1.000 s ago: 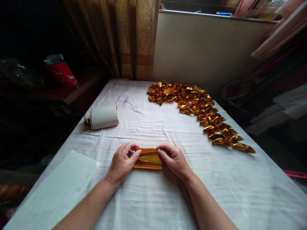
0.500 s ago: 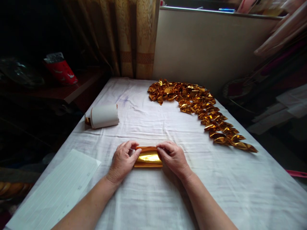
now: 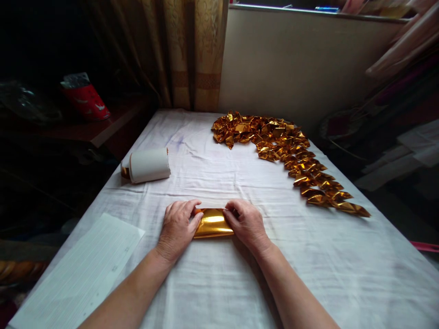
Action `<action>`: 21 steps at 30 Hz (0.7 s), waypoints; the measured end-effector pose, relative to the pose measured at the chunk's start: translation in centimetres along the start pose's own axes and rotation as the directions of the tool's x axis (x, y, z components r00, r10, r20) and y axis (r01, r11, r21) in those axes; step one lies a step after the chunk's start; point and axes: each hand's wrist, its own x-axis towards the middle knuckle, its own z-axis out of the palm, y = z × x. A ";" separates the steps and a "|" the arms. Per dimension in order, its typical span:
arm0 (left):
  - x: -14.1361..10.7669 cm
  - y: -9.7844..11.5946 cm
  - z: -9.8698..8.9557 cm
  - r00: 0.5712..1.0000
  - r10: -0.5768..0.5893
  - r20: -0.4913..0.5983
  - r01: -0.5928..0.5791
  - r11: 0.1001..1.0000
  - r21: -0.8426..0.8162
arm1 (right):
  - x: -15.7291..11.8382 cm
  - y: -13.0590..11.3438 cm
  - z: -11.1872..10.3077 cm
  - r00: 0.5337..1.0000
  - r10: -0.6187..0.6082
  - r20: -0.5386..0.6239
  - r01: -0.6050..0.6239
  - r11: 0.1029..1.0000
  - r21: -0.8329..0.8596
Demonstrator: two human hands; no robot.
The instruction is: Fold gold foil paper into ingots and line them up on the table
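A shiny gold foil sheet, rolled or folded into a short, wide shape, lies near the middle of the white cloth. My left hand grips its left end between thumb and fingers. At the right end, my right hand pinches the foil the same way. The foil's upper edge is partly hidden by my fingertips. Beyond my hands, many folded gold foil pieces form a curved line from the far edge down the right side.
A white roll lies on its side at the left. Lined paper rests at the front left of the cloth-covered table. A red container stands on a dark side table. Curtains hang behind.
The foil's open, curved middle is now covered by a smooth gold surface, as its upper part has come over toward me. Both hands stay at its ends, fingers slightly shifted.
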 end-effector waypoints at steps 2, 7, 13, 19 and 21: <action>0.0 0.0 0.1 1.000 0.003 -0.001 -0.003 1.000 0.011 | 0.0 0.0 0.0 1.000 -0.014 0.011 0.014 1.000 -0.008; 0.0 0.0 0.1 1.000 0.005 -0.007 -0.005 1.000 0.026 | 0.0 0.0 0.1 1.000 -0.017 0.010 0.017 1.000 -0.013; 0.2 0.2 -0.1 0.999 -0.013 0.037 0.013 1.000 0.007 | 0.1 0.1 0.1 0.999 0.011 0.033 -0.012 1.000 0.004; 0.4 -0.1 -0.4 0.998 -0.011 0.059 0.014 0.999 -0.049 | 0.3 0.5 0.1 0.998 0.035 0.058 -0.038 0.998 0.057; 0.3 -0.1 -0.6 0.997 -0.002 0.079 0.007 0.998 -0.058 | 0.4 0.7 0.0 0.997 0.025 0.077 -0.031 0.997 0.076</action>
